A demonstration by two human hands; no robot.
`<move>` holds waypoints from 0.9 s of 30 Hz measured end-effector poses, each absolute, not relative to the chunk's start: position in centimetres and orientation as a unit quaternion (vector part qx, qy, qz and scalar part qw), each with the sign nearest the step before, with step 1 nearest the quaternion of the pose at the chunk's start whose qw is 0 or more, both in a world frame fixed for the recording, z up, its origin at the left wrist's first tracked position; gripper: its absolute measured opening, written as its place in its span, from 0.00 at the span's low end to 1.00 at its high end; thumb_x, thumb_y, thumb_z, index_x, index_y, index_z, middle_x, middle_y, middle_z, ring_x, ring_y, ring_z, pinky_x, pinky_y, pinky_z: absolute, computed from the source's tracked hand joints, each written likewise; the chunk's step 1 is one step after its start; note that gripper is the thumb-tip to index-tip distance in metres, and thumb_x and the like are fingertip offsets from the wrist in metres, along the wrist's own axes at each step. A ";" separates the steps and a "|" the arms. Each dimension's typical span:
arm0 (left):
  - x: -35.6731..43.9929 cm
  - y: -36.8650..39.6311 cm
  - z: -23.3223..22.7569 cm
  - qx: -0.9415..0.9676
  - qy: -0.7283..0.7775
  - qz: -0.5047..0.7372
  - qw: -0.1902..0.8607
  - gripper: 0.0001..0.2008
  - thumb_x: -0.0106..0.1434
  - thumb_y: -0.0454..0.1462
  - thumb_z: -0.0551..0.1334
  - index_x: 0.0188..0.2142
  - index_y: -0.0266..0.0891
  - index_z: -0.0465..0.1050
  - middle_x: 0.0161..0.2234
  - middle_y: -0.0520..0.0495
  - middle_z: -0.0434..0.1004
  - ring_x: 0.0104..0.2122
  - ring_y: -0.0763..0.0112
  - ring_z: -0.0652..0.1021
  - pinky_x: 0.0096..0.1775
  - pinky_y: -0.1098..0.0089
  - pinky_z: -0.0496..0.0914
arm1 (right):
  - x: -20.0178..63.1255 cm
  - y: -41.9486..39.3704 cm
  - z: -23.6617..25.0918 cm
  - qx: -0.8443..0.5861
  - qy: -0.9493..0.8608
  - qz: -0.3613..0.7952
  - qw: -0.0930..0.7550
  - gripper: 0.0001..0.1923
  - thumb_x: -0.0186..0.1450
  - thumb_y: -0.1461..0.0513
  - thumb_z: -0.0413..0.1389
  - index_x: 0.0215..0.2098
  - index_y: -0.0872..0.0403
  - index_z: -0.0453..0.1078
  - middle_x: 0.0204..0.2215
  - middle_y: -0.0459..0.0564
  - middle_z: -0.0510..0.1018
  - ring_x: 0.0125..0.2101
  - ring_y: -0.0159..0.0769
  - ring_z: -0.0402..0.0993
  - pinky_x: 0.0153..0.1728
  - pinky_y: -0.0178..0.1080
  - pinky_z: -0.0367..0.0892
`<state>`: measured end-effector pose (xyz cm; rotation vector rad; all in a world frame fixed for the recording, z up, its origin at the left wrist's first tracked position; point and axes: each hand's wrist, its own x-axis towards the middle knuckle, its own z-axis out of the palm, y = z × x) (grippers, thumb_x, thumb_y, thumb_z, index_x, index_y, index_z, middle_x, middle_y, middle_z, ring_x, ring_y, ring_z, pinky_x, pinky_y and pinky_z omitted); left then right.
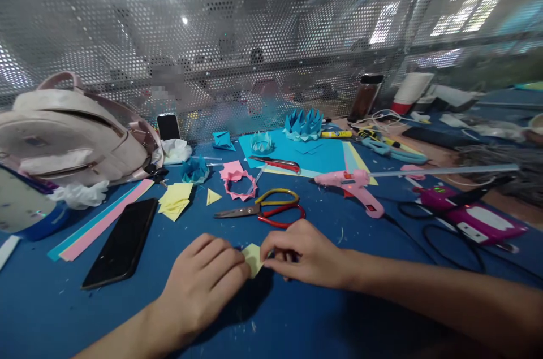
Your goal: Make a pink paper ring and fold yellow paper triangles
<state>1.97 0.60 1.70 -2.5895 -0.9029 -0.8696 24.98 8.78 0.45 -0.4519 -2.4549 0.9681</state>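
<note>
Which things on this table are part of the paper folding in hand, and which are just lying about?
In use:
- small yellow paper piece, pinched between left hand and right hand
- stack of yellow paper squares
- scissors
- folded pink ring
- folded blue crowns

Lying about:
- black phone
- pink backpack
- pink glue gun
- cables

Scissors [263,209] behind paper piece [253,259]
</note>
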 end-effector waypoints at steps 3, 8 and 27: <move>1.8 0.0 1.7 -0.911 -0.274 -0.270 0.152 0.15 0.73 0.29 0.49 0.40 0.35 0.75 0.32 0.44 0.81 0.29 0.64 0.77 0.33 0.62 0.68 | 25.1 9.5 0.9 -0.085 -0.935 0.253 0.233 0.09 0.72 0.60 0.53 0.38 0.54 0.74 0.28 0.47 0.80 0.26 0.30 0.74 0.29 0.33 0.61; 1.9 -1.1 2.3 -0.933 -0.231 -0.225 0.158 0.15 0.71 0.28 0.51 0.39 0.35 0.77 0.32 0.44 0.83 0.26 0.66 0.79 0.30 0.63 0.74 | 24.7 9.8 1.2 -0.068 -0.923 0.310 0.218 0.10 0.71 0.57 0.56 0.35 0.54 0.74 0.32 0.50 0.80 0.33 0.33 0.75 0.34 0.33 0.65; 1.7 1.1 0.6 -0.704 -0.582 -0.260 -0.313 0.04 0.63 0.34 0.65 0.30 0.42 0.74 0.30 0.55 0.77 0.36 0.64 0.72 0.41 0.65 0.59 | 23.7 8.7 0.4 -0.271 -0.826 0.464 0.169 0.07 0.65 0.61 0.59 0.40 0.55 0.74 0.26 0.43 0.74 0.25 0.27 0.67 0.23 0.30 0.55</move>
